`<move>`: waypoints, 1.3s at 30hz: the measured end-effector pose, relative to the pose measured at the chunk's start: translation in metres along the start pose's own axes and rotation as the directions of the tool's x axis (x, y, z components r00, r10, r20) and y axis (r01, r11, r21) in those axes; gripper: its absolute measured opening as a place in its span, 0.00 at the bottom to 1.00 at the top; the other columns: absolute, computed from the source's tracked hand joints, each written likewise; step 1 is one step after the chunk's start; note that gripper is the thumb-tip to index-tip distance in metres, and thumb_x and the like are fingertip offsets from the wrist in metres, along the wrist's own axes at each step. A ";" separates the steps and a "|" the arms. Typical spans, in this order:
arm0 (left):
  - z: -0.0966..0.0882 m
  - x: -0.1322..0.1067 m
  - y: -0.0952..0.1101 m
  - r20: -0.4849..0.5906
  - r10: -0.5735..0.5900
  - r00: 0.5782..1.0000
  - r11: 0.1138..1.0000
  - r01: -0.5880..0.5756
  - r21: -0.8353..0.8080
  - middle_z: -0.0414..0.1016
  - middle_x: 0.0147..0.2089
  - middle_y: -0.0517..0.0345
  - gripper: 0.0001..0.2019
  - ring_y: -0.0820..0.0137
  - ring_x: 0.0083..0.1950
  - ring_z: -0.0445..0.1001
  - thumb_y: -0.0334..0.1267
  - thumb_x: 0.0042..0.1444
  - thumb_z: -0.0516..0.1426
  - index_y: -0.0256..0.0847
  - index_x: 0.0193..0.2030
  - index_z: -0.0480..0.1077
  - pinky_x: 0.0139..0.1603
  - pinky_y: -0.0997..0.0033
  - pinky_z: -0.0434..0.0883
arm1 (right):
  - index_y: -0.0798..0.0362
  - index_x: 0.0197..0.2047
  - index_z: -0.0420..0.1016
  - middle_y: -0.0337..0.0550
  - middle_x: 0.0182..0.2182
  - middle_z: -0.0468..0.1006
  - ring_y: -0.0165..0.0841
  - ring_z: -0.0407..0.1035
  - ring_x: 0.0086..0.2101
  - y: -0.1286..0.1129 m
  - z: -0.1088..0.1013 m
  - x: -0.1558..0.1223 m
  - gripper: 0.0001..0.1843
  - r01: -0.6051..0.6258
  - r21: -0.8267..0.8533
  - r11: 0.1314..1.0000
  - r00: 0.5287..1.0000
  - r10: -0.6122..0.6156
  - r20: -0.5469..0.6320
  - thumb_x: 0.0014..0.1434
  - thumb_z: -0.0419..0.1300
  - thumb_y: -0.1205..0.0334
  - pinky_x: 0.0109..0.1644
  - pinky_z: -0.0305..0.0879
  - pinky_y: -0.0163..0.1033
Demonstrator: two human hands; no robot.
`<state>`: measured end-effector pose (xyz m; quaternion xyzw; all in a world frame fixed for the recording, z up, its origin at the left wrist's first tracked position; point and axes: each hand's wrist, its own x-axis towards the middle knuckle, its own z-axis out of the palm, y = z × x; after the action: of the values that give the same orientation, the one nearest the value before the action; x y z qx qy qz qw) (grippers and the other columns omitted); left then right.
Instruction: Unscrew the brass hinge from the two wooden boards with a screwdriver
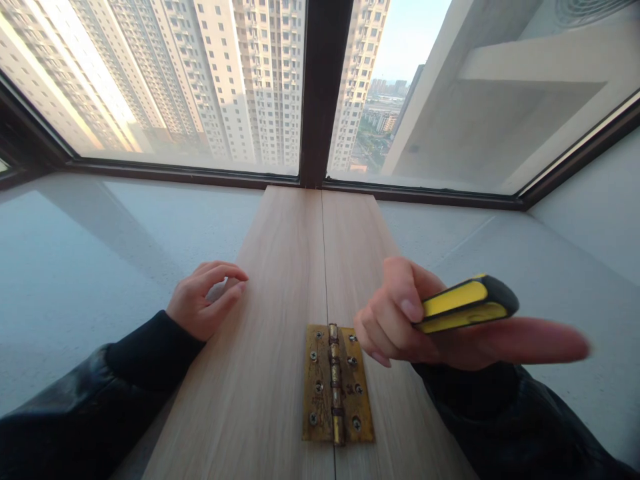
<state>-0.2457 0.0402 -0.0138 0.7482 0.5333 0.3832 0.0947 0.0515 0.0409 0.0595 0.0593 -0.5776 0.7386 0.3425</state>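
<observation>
right hand wrapped round a yellow-and-black tool, up close
rusty-looking hinge just beside it in view, screwed across the seam of two wood boards. left hand loosely curled at the left edge, nothing visible in it. window behind, towers outside.

A big window with a dark brown frame looks out on tall cream buildings with lots of little windows. Sun shines on some of them. There is pale blue sky, a thick grey outside wall, and a round, ringed grille up high. A smooth whitish wall sits under the glass.
</observation>
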 end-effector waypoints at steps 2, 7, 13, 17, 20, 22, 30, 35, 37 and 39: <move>0.000 0.000 -0.001 0.004 0.002 1.000 1.000 -0.002 0.004 0.74 0.39 0.54 0.07 0.64 0.43 0.71 0.38 0.56 0.54 0.40 0.36 0.72 0.45 0.60 0.68 | 0.52 0.40 0.69 0.35 0.27 0.62 0.25 0.60 0.25 0.002 -0.004 0.000 0.22 0.081 -0.038 0.996 0.997 -0.081 -0.004 0.58 0.61 0.41 0.34 0.62 0.35; -0.003 -0.001 0.000 0.008 0.012 1.000 1.000 -0.012 0.014 0.75 0.39 0.56 0.06 0.65 0.43 0.72 0.38 0.56 0.54 0.41 0.36 0.72 0.47 0.62 0.68 | 0.54 0.46 0.76 0.40 0.26 0.65 0.29 0.64 0.28 0.007 -0.002 0.000 0.22 0.097 -0.040 0.994 0.995 -0.098 -0.013 0.64 0.55 0.45 0.34 0.66 0.39; -0.003 -0.001 -0.001 0.012 0.007 1.000 1.000 -0.007 0.028 0.75 0.39 0.56 0.06 0.65 0.43 0.72 0.38 0.56 0.54 0.42 0.36 0.71 0.47 0.62 0.68 | 0.54 0.43 0.70 0.31 0.15 0.55 0.25 0.51 0.17 0.001 0.009 0.002 0.32 0.052 0.026 0.998 0.997 -0.051 -0.057 0.69 0.34 0.40 0.25 0.58 0.31; -0.003 -0.001 0.000 0.018 0.000 1.000 1.000 0.000 0.021 0.75 0.39 0.56 0.06 0.65 0.43 0.72 0.38 0.56 0.54 0.41 0.36 0.72 0.46 0.62 0.68 | 0.53 0.39 0.66 0.33 0.20 0.60 0.25 0.54 0.20 -0.005 0.005 0.001 0.25 0.025 -0.043 0.999 0.995 -0.029 -0.094 0.59 0.56 0.36 0.26 0.57 0.32; -0.002 0.000 0.002 0.005 -0.001 1.000 1.000 0.001 0.011 0.75 0.38 0.55 0.07 0.65 0.42 0.71 0.38 0.56 0.54 0.40 0.35 0.72 0.45 0.61 0.68 | 0.55 0.35 0.72 0.38 0.27 0.62 0.26 0.59 0.23 -0.002 0.003 0.002 0.25 0.077 -0.092 0.993 0.993 -0.085 -0.087 0.59 0.57 0.38 0.26 0.59 0.33; -0.002 0.000 0.002 -0.001 0.000 1.000 1.000 0.000 0.009 0.75 0.38 0.54 0.07 0.65 0.42 0.71 0.38 0.56 0.54 0.39 0.35 0.72 0.45 0.61 0.68 | 0.56 0.36 0.75 0.37 0.22 0.60 0.25 0.56 0.20 0.002 0.005 0.004 0.32 0.110 -0.069 0.992 0.991 -0.115 -0.066 0.64 0.46 0.35 0.23 0.57 0.30; -0.002 0.001 0.003 0.004 -0.005 1.000 1.000 0.005 0.008 0.75 0.38 0.54 0.07 0.65 0.42 0.72 0.38 0.56 0.54 0.40 0.35 0.72 0.46 0.61 0.68 | 0.52 0.32 0.59 0.31 0.18 0.57 0.23 0.49 0.17 -0.006 0.010 0.005 0.30 0.021 -0.024 0.999 0.994 -0.024 -0.102 0.57 0.51 0.30 0.22 0.52 0.31; -0.002 0.001 0.001 0.015 0.007 1.000 1.000 -0.008 0.016 0.75 0.39 0.55 0.06 0.65 0.43 0.72 0.37 0.56 0.54 0.40 0.36 0.72 0.46 0.61 0.68 | 0.54 0.32 0.71 0.38 0.30 0.59 0.27 0.59 0.27 -0.006 0.001 0.002 0.22 0.102 -0.165 0.981 0.980 -0.127 -0.151 0.56 0.63 0.41 0.29 0.59 0.35; -0.003 0.001 0.001 0.013 0.009 1.000 1.000 -0.009 0.014 0.75 0.39 0.55 0.06 0.64 0.43 0.72 0.38 0.56 0.54 0.40 0.36 0.72 0.46 0.61 0.68 | 0.53 0.40 0.75 0.38 0.27 0.61 0.28 0.60 0.26 -0.002 -0.001 0.003 0.24 0.172 -0.163 0.972 0.973 -0.193 -0.129 0.60 0.57 0.39 0.30 0.62 0.35; -0.002 0.001 0.001 0.000 0.007 1.000 1.000 -0.007 0.006 0.75 0.38 0.55 0.07 0.64 0.42 0.72 0.38 0.56 0.54 0.40 0.35 0.72 0.46 0.60 0.68 | 0.52 0.46 0.74 0.37 0.22 0.63 0.29 0.60 0.23 0.000 -0.001 0.005 0.26 0.193 -0.141 0.971 0.968 -0.212 -0.137 0.64 0.50 0.38 0.27 0.62 0.34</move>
<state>-0.2462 0.0396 -0.0109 0.7504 0.5316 0.3819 0.0914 0.0483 0.0436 0.0613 0.0402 -0.5866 0.6639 0.4622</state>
